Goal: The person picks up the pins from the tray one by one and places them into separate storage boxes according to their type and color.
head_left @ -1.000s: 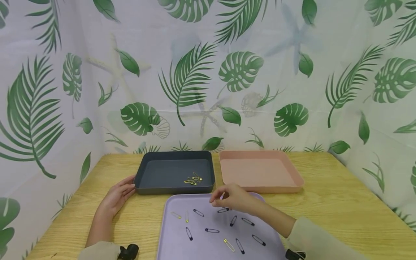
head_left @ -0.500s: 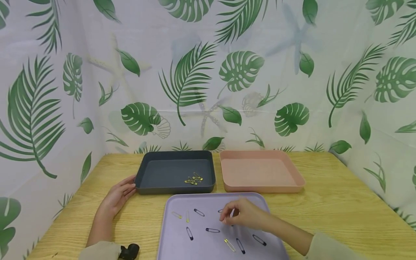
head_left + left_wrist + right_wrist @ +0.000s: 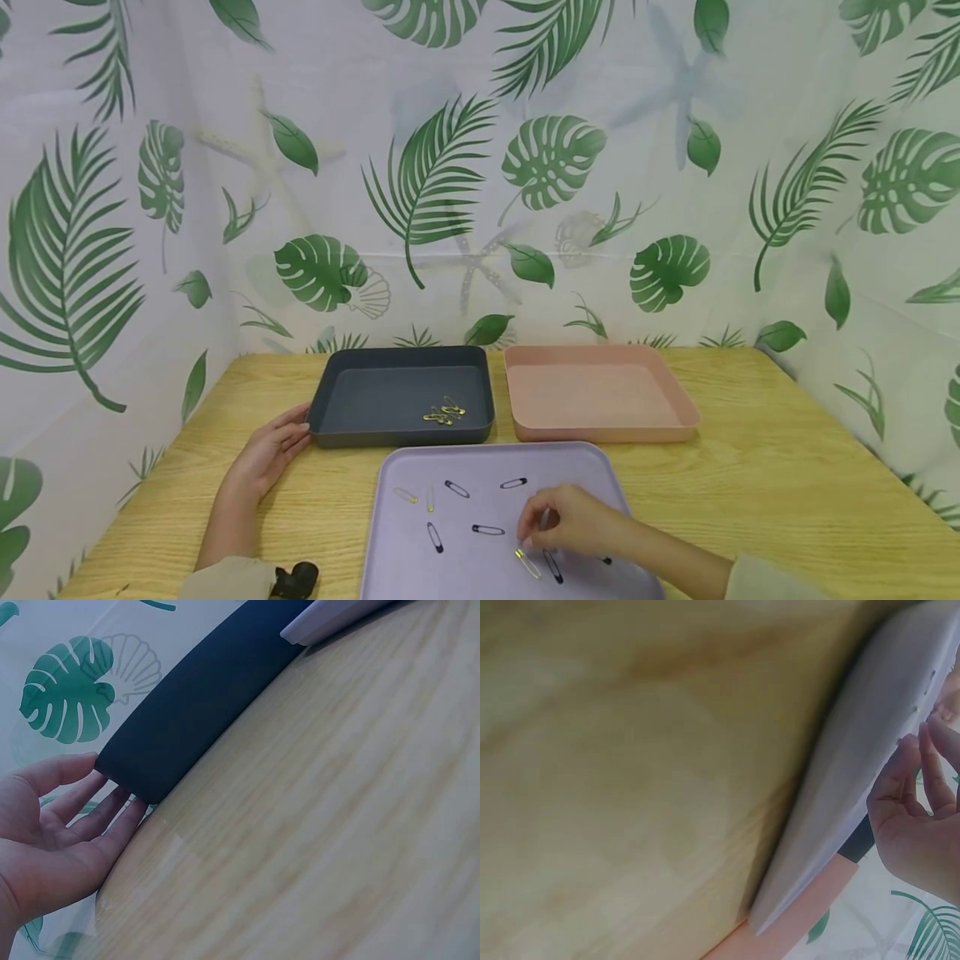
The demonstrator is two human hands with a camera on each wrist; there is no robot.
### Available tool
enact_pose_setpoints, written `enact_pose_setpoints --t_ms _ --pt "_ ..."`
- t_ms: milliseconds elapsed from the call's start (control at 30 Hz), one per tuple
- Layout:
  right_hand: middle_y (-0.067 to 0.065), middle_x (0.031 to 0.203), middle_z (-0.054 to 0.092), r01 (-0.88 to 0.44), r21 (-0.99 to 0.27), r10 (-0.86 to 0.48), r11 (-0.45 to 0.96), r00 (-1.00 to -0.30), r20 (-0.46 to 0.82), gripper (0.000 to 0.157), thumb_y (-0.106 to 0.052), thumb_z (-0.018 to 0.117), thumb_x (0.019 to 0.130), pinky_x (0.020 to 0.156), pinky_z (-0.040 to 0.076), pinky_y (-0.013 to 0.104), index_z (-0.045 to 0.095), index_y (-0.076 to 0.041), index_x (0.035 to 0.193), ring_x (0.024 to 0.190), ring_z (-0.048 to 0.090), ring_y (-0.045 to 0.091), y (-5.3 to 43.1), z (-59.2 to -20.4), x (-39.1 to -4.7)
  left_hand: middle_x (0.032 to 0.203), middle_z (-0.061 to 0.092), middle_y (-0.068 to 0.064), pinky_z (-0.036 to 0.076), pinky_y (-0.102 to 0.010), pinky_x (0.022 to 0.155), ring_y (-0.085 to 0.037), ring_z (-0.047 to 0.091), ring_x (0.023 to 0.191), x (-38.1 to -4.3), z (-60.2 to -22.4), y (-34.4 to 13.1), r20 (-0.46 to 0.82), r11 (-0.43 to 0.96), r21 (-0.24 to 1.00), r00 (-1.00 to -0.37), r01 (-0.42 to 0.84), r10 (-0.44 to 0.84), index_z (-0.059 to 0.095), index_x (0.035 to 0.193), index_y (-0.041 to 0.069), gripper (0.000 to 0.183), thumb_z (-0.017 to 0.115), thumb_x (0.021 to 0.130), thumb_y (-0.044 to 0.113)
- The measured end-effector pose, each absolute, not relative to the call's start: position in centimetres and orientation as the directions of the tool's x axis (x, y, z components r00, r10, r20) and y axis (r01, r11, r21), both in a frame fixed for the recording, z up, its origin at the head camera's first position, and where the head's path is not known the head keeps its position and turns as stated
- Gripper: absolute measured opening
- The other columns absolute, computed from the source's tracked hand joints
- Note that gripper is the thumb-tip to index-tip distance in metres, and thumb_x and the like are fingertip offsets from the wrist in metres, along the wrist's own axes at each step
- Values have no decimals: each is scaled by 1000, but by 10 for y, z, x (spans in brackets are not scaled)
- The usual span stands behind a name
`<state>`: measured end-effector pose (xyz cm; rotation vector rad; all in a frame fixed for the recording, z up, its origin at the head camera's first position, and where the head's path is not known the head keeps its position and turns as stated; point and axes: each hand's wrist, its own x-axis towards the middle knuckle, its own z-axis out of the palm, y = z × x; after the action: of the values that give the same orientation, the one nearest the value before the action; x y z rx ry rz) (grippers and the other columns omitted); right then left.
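My left hand (image 3: 262, 458) touches the left end of the dark blue tray (image 3: 401, 437) with extended fingertips; the left wrist view shows those fingers (image 3: 105, 817) against its corner. Several gold safety pins (image 3: 444, 412) lie in that tray. My right hand (image 3: 573, 521) is low over the lilac tray (image 3: 397, 575), fingers bent loosely, thumb and fingertips just above the head of a gold safety pin (image 3: 528, 564). Nothing shows between them. Beside it lies a black safety pin (image 3: 552, 567). The right hand covers part of the tray and some black pins.
A pink tray (image 3: 600, 435) stands right of the dark blue one, behind the lilac tray. Two more gold pins (image 3: 431, 498) and several black pins (image 3: 488, 530) are scattered on the lilac tray. A leaf-printed curtain (image 3: 480, 208) encloses the wooden table (image 3: 765, 483).
My right hand has come from the lilac tray's far edge toward me and slightly right, lowering to the gold safety pin. The left hand has stayed at the dark blue tray.
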<state>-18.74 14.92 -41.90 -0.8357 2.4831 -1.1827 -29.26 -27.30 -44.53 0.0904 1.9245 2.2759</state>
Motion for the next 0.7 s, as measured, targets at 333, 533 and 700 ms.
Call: enact_pose_setpoints --t_ms 333,533,700 --pt "-15 71 49 -533 -665 -631 522 -766 119 15 -20 79 70 57 40 17 65 -18 74 64 46 1 149 -427 -179 146 20 -19 36 -24 95 -3 50 106 -291 -444 -273 -59 -163 983 -987 -84 149 15 144 -5 56 43 96 3" --pt "-14 72 45 -563 -601 -643 567 -759 105 18 -17 79 67 58 39 17 63 -22 74 63 43 0 144 -426 -178 146 15 -21 37 -22 94 -2 50 105 -291 -445 -273 -59 -155 984 -987 -82 150 14 144 -5 56 42 96 2" --pt "-14 73 47 -583 -607 -664 540 -738 118 15 -9 76 70 58 40 17 66 -19 75 64 45 0 144 -425 -179 146 16 -20 35 -25 97 -3 49 106 -291 -445 -273 -56 -152 985 -986 -80 158 14 144 -5 55 42 97 3"
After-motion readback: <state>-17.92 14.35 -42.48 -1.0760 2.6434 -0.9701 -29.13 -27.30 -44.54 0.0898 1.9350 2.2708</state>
